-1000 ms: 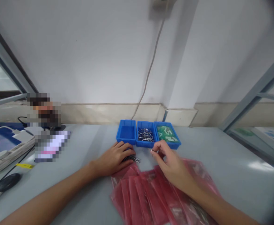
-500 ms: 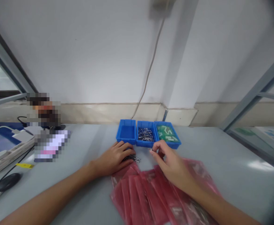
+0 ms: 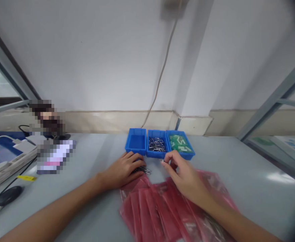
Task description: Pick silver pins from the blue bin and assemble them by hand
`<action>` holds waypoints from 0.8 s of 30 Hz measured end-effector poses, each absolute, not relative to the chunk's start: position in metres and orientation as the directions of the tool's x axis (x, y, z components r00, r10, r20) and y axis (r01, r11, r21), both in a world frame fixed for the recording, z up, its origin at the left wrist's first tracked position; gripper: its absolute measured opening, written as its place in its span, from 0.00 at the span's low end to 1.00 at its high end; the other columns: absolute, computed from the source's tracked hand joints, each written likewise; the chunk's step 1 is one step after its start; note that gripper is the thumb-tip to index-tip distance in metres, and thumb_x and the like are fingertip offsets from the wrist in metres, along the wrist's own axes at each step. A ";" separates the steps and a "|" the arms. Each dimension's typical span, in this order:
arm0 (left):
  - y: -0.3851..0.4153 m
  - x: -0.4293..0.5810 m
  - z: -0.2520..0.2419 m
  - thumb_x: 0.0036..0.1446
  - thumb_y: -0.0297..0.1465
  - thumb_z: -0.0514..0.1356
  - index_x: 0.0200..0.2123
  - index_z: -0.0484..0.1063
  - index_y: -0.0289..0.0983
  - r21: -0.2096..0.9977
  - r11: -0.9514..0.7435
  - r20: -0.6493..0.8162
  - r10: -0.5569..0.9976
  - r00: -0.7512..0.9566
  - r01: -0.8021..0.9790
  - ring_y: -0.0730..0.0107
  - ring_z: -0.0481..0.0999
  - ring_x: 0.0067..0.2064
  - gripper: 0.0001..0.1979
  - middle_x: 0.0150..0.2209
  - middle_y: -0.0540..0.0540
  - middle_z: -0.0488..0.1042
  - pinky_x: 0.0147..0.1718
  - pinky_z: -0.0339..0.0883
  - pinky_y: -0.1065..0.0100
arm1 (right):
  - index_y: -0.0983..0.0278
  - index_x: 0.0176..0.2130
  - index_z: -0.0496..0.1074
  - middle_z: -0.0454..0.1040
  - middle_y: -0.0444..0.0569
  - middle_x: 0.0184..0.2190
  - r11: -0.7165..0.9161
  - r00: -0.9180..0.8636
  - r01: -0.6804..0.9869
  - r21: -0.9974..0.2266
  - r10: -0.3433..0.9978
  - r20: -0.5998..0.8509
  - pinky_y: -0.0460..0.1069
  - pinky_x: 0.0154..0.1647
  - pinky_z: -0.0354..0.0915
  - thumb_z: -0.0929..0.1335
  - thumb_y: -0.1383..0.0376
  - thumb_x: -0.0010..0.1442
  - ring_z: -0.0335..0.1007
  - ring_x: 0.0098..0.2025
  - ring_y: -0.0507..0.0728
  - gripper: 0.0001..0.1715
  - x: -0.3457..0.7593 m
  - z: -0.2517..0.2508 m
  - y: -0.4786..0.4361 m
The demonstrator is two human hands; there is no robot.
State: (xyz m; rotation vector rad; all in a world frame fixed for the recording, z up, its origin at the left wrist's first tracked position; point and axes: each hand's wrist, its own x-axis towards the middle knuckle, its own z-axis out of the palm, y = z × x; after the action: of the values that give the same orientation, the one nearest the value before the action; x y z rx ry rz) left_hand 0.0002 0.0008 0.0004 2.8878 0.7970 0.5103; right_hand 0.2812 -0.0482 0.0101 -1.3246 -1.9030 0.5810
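Observation:
My left hand (image 3: 126, 170) lies on the table just in front of the left blue bin, its fingers curled round a bunch of thin metal pins (image 3: 145, 171) whose ends stick out to the right. My right hand (image 3: 179, 173) is closed in a pinch, thumb against forefinger, in front of the middle and right bins. At its fingertips shows a tiny shiny metal piece (image 3: 162, 161), too small to tell its exact kind. Overlapping pink clear plastic bags (image 3: 150, 211) are spread below both hands, some partly under the right forearm.
Three blue bins stand in a row near the wall: the left bin (image 3: 135, 138) shows a bare bottom, the middle bin (image 3: 157, 155) holds metal pins, the right bin (image 3: 187, 156) green bags with pale pieces. At left are a power strip (image 3: 13, 164) and a black oval object (image 3: 8, 196).

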 end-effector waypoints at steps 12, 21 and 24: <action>0.000 0.000 0.000 0.77 0.36 0.57 0.58 0.72 0.41 0.180 -0.855 0.287 0.518 0.806 0.485 0.56 0.73 0.54 0.11 0.56 0.42 0.73 0.54 0.67 0.55 | 0.57 0.45 0.68 0.74 0.43 0.34 0.372 -0.208 0.576 -0.728 0.928 0.310 0.50 0.32 0.62 0.65 0.58 0.76 0.69 0.32 0.56 0.07 0.280 0.013 -0.049; 0.000 -0.001 -0.001 0.77 0.36 0.57 0.58 0.72 0.41 0.194 -0.862 0.317 0.507 0.802 0.469 0.56 0.73 0.54 0.12 0.55 0.42 0.74 0.54 0.67 0.56 | 0.57 0.45 0.70 0.76 0.48 0.41 0.448 -0.196 0.552 -0.704 0.889 0.413 0.53 0.43 0.67 0.64 0.60 0.77 0.73 0.41 0.60 0.07 0.282 0.012 -0.045; 0.001 -0.001 -0.001 0.77 0.37 0.57 0.58 0.73 0.42 0.192 -0.864 0.319 0.504 0.802 0.466 0.56 0.73 0.54 0.12 0.55 0.42 0.74 0.54 0.67 0.56 | 0.57 0.46 0.72 0.76 0.49 0.43 0.472 -0.203 0.536 -0.700 0.877 0.436 0.55 0.49 0.68 0.63 0.60 0.78 0.73 0.46 0.61 0.10 0.283 0.012 -0.043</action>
State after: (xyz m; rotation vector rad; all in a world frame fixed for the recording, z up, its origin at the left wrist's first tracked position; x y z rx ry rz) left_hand -0.0006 0.0007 -0.0009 2.8827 0.7782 0.5547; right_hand 0.2828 -0.0426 0.0119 -1.1830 -1.8763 0.5099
